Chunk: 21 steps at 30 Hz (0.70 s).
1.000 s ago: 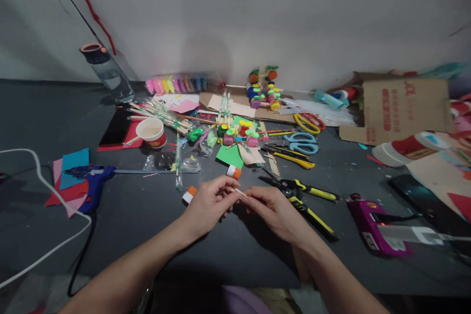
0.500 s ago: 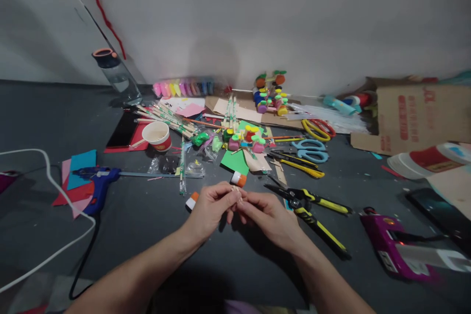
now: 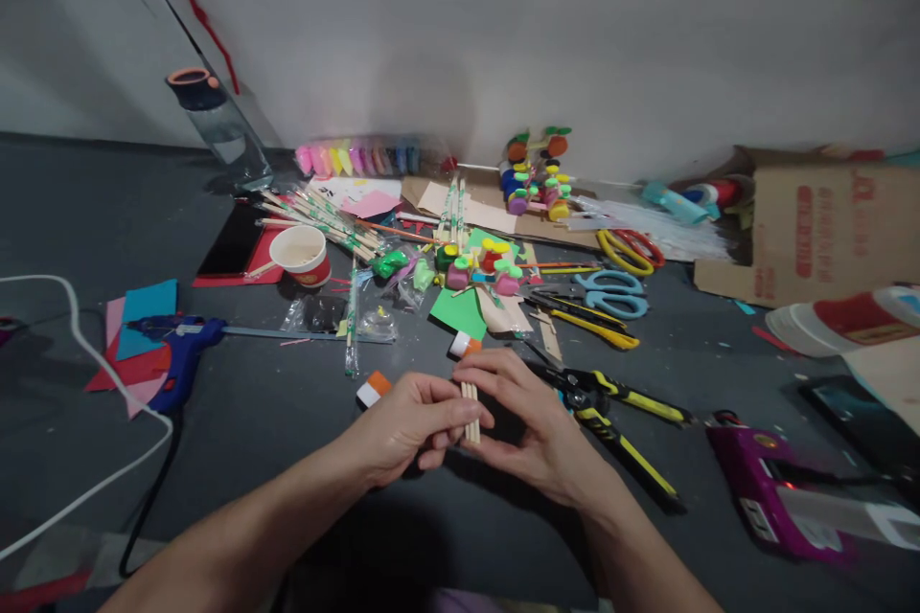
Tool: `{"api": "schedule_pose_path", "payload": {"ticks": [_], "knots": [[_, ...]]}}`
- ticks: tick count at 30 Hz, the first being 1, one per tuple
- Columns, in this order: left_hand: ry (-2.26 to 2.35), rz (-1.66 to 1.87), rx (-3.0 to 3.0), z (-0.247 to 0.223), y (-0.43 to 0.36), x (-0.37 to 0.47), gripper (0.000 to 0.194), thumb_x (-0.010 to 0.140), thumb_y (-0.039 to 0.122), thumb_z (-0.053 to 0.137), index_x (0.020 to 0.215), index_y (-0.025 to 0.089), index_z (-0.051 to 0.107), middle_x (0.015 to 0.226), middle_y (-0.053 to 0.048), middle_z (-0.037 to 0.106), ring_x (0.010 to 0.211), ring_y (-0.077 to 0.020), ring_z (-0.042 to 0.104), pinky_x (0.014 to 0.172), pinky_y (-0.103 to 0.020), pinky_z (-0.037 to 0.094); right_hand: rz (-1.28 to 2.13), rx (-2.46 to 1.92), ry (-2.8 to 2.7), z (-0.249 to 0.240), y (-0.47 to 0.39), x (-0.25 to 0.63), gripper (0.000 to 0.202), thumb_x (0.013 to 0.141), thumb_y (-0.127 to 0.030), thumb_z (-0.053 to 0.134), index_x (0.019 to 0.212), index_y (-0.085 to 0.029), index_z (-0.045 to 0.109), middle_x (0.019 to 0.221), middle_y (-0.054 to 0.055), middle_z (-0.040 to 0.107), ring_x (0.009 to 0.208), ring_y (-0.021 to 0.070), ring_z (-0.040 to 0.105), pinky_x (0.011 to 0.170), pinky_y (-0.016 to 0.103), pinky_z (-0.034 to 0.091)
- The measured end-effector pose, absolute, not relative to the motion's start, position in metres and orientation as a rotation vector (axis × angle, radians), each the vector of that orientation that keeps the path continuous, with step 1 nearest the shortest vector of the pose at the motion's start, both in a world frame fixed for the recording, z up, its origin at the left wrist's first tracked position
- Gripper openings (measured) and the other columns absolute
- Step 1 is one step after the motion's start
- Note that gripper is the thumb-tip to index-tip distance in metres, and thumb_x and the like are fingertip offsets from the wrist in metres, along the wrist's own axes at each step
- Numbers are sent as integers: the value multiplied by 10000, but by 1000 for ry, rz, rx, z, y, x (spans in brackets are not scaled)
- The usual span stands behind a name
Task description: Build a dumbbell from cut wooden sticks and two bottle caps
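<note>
Between my fingertips is a small bundle of short pale wooden sticks (image 3: 471,434), lined up side by side. My left hand (image 3: 413,421) is closed, pinching the bundle from the left with thumb and fingers. My right hand (image 3: 536,426) curves around from the right, its fingers at the upper end of the sticks and its thumb by the lower end. An orange-and-white block (image 3: 373,390) lies just left of my left hand. Another orange-and-white piece (image 3: 464,345) sits beyond the hands, partly covered by my right fingers.
Yellow-and-black cutters (image 3: 610,402) lie right of my hands, with blue scissors (image 3: 610,292) behind. A blue glue gun (image 3: 188,354) rests on coloured paper at left. Farther back stand a paper cup (image 3: 302,257), wrapped chopsticks (image 3: 327,225) and small coloured clay models (image 3: 481,268).
The stick bundle has turned and more of its length shows. My right hand has opened wider around its two ends, while my left keeps its pinch. The view has shifted slightly.
</note>
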<state>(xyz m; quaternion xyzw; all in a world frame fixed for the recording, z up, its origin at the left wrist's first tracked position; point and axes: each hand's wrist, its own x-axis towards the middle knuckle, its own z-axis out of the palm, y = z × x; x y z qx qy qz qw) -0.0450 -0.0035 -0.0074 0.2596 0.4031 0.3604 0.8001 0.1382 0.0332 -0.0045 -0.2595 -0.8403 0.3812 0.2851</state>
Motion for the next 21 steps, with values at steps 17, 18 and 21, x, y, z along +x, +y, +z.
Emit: {"api": "schedule_pose_path", "payload": {"ticks": [17,18,21], "knots": [[816,603,628,-6,-2,-48,357,704,437,784,777,90,750,465,65,487,336,-17,301,295,-155,250,1110,-599,-2156,-4,29,136,409,857,-295,750,1241,-255,615,1161,93,661,1126,251,592,972,413,491],[816,598,640,-7,-3,-48,355,713,437,776,780,90,753,471,61,493,338,-19,308,295,-156,254,1103,-595,-2144,-5,29,136,408,855,-297,751,1237,-256,616,1151,92,666,1118,253,597,965,417,494],[833,602,680,-8,-4,-49,358,748,441,750,846,96,761,504,54,513,356,-24,347,308,-149,271,1076,-601,-2112,-7,28,136,421,843,-286,758,1238,-262,614,1150,89,670,1111,254,604,964,425,493]]}}
